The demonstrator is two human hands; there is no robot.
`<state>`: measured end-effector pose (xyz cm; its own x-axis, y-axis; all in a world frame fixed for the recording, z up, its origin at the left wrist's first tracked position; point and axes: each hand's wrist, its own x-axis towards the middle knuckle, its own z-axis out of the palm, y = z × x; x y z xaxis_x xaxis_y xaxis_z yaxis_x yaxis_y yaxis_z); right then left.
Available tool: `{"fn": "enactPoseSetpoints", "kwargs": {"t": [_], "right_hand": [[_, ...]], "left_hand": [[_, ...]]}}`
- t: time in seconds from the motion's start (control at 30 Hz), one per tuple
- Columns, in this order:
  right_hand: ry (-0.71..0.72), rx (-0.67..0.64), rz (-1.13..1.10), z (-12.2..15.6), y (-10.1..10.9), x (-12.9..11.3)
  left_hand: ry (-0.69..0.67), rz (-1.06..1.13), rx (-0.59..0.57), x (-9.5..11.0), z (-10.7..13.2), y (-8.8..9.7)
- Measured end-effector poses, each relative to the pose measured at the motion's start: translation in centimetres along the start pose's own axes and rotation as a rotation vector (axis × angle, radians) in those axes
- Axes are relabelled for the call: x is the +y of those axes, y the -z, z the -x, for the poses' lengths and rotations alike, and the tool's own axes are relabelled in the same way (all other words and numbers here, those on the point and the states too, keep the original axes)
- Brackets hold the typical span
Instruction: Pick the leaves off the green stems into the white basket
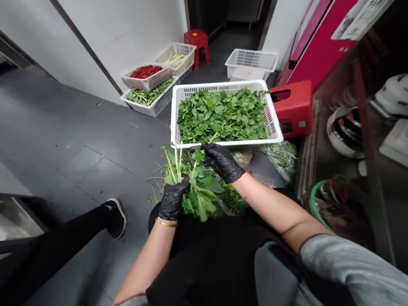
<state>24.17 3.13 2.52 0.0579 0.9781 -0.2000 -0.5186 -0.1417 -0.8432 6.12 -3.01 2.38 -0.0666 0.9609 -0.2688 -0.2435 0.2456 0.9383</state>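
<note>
On the left we see another person's shoe [117, 219], then our gloved left hand [174, 200] closed round a bunch of greens [200, 201], stems upward, above our lap. Our gloved right hand [222, 161] pinches a sprig [198, 157] just by the near rim of the leaf-filled basket [230, 144], with a red stool [300, 107] beside it.

Your left hand [174, 199] and right hand [222, 161] are gloved in plain black; your bracelet [167, 222] is gold. Your sleeves [349, 259] are streaky grey, your apron [203, 276] black. The stems [178, 165] you hold are pale green, the leaves [203, 203] on them brighter. Your basket [258, 142] is white with a slotted pattern, its greens [221, 114] deeper. You have 2 red stools [196, 37], red peppers [145, 71], a dark grey floor [58, 135] and a magenta panel [319, 51].
</note>
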Motion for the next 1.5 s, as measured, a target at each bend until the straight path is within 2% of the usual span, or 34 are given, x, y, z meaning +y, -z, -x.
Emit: {"fn": "enactPoseSetpoints", "kwargs": {"t": [0.1, 0.23, 0.33, 0.4, 0.57, 0.63, 0.77, 0.83, 0.93, 0.97, 1.0, 1.03, 1.1, 1.17, 1.27, 1.37, 1.43, 1.5], "right_hand": [[0.008, -0.029, -0.077, 0.2, -0.6, 0.5], [0.055, -0.086, -0.032, 0.5, -0.1, -0.1], [0.071, -0.165, 0.056, 0.8, 0.1, -0.3], [0.034, -0.23, 0.129, 1.2, 0.2, -0.5], [-0.087, -0.515, 0.405, 2.5, 0.8, -1.7], [-0.091, -0.58, 0.443, 2.8, 1.2, -2.3], [-0.137, -0.661, 0.474, 1.7, 2.3, -3.3], [-0.103, -0.58, 0.452, 0.5, 3.4, -3.7], [0.048, -0.174, 0.312, -0.9, 5.0, -3.9], [0.067, -0.074, 0.281, -0.8, 5.2, -3.8], [0.047, -0.043, 0.281, -0.5, 5.1, -3.5], [-0.012, -0.086, 0.313, 0.0, 4.8, -3.0], [-0.153, -0.285, 0.414, 1.4, 3.5, -1.8], [-0.219, -0.463, 0.468, 2.5, 1.8, -0.5], [-0.175, -0.585, 0.474, 2.3, 0.7, 0.8], [-0.144, -0.709, 0.495, 1.0, 1.5, 0.9], [-0.085, -0.69, 0.574, 0.3, 2.4, 0.4], [0.057, -0.462, 0.702, -0.2, 3.3, -0.3]], "left_hand": [[0.026, -0.025, -0.107, 0.6, 0.6, 0.1], [0.007, 0.005, -0.148, 1.3, 1.4, 0.3], [-0.059, -0.127, -0.114, 1.3, 1.6, 0.1], [-0.104, -0.226, -0.072, 1.3, 1.6, 0.1], [-0.093, -0.268, -0.041, 1.6, 1.5, 1.1], [-0.069, -0.233, -0.091, 1.9, 1.6, 1.4], [0.064, -0.144, -0.28, 2.2, 2.0, 1.2], [0.095, -0.078, -0.268, 2.1, 2.0, 0.9], [0.094, 0.002, -0.153, 1.7, 1.6, 0.8], [0.084, -0.001, -0.114, 1.5, 1.4, 0.9], [0.075, -0.019, -0.081, 1.2, 1.1, 0.9], [0.064, -0.044, -0.056, 0.9, 0.7, 1.0], [0.04, -0.094, -0.048, 0.3, 0.0, 0.9], [0.016, -0.15, -0.079, -0.1, -0.5, 0.7], [0.03, -0.207, -0.156, 0.2, -0.5, 0.5], [0.196, -0.104, -0.217, 1.1, 0.2, 0.5], [0.329, -0.011, -0.225, 1.5, 0.6, 0.7], [0.451, 0.058, -0.231, 1.6, 0.7, 1.1]]}}
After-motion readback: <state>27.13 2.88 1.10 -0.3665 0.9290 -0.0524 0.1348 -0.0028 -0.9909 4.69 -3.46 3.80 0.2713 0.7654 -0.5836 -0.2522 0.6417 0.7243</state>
